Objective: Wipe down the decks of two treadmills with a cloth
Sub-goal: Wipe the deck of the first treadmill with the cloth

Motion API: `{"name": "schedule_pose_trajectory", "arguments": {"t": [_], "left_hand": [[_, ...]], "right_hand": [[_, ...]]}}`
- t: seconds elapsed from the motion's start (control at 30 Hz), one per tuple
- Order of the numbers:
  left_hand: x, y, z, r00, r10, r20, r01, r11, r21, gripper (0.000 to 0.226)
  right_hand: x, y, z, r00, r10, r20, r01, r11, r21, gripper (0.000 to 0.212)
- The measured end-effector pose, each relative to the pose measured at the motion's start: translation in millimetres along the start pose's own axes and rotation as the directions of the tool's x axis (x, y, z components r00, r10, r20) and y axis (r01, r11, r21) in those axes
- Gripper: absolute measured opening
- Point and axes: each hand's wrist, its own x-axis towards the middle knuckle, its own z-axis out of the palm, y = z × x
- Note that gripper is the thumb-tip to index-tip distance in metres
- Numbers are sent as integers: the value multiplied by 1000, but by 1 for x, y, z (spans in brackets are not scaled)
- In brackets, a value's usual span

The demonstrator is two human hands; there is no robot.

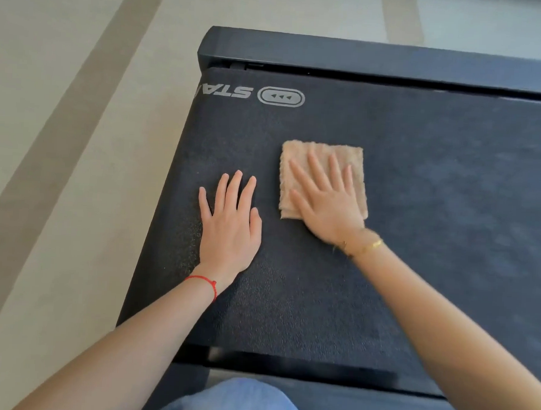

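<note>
Cloth (322,176) flat under splayed right hand (328,204), left hand (230,227) spread beside it on treadmill deck (451,198)

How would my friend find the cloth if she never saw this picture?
Look for the big black treadmill deck on the pale floor. Near its middle, two hands lie flat side by side. The cloth is the fuzzy tan square under the right hand; the left hand rests on bare deck.

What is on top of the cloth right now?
The right hand lies flat on the folded cloth, fingers spread. The treadmill belt under the cloth is covered.
</note>
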Motion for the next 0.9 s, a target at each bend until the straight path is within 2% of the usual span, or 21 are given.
{"name": "schedule_pose_trajectory", "arguments": {"t": [0.17,0.27,0.3,0.37,0.43,0.47,0.5,0.6,0.67,0.77,0.9], "left_hand": [[-4,0,-3,1000,8,-22,-9,998,-62,52],[-6,1,-6,1000,3,-2,-4,998,-55,52],[-8,1,-7,1000,4,14,-3,999,-41,52],[-12,2,-9,999,-1,49,2,1000,-23,54],[-18,4,-10,998,-3,69,5,1000,-24,54],[-21,6,-11,997,-6,75,8,1000,-21,55],[-24,8,-12,997,-11,81,12,1000,-17,55],[-32,15,-15,996,-20,83,23,999,-31,54],[-35,21,-16,996,-17,84,23,998,-63,53],[-34,30,-15,996,4,89,2,997,-75,54],[-23,43,-7,995,-39,94,44,997,-56,56]], "right_hand": [[-124,-36,20,994,-106,-8,106,994,10,57],[-167,-25,21,993,-119,17,119,993,0,56],[-173,-14,18,997,-78,8,78,997,-20,56],[-171,9,9,996,92,4,-92,995,-29,55],[-162,21,1,964,263,29,-264,964,25,56],[-160,18,0,957,289,40,-290,956,44,56],[-162,10,1,962,268,50,-270,962,49,57],[-183,-20,13,996,50,73,-49,999,-12,57],[-197,-26,17,996,-37,79,39,999,-23,57],[-199,-10,15,998,-38,42,38,999,-19,56],[-168,39,8,996,91,2,-91,996,-13,54]]}}
